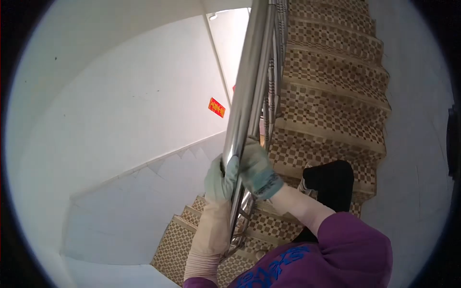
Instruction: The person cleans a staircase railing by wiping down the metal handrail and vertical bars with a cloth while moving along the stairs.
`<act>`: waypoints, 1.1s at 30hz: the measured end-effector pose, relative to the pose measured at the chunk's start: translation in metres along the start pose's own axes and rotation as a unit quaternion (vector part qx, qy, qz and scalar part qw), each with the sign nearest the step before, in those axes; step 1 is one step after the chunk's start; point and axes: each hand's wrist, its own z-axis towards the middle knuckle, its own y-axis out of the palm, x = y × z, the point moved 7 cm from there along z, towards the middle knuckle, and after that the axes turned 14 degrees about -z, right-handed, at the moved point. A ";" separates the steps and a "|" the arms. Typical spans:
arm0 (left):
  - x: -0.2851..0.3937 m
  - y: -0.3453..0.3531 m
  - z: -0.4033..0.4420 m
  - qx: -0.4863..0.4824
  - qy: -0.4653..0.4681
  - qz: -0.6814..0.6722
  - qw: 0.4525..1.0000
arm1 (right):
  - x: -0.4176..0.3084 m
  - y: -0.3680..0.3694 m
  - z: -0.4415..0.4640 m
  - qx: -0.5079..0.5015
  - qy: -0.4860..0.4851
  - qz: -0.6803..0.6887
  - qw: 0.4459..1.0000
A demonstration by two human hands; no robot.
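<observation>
A thick, shiny metal handrail (243, 91) runs up the middle of the view, with a thinner bar beside it. My left hand (221, 182), in a long rubber glove of pale green and beige, is wrapped round the handrail from its left side. Opposite it, my right hand (255, 168) wears a grey-green glove with a darker teal cuff. Its fingers curl in against the rail's right side and are partly hidden and slightly blurred. Whether a cloth lies under either hand cannot be seen.
Brown checkered stairs (331, 101) climb on the right, and lower steps (180, 235) show at the left below. Twisted metal balusters (272, 79) stand under the rail. My bent leg in black (336, 185) rests on the stairs. A red sticker (216, 107) marks the white wall (134, 101).
</observation>
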 end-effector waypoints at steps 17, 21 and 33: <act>-0.011 -0.009 0.005 0.051 -0.089 -0.064 0.993 | -0.114 -0.009 0.146 -0.028 -0.159 -0.188 0.969; -0.025 -0.007 0.010 0.021 -0.011 -0.114 0.993 | -0.119 0.062 0.076 0.346 0.188 0.057 0.917; -0.004 -0.011 0.003 0.033 -0.010 0.006 0.999 | -0.130 -0.043 0.188 0.079 0.030 0.129 0.988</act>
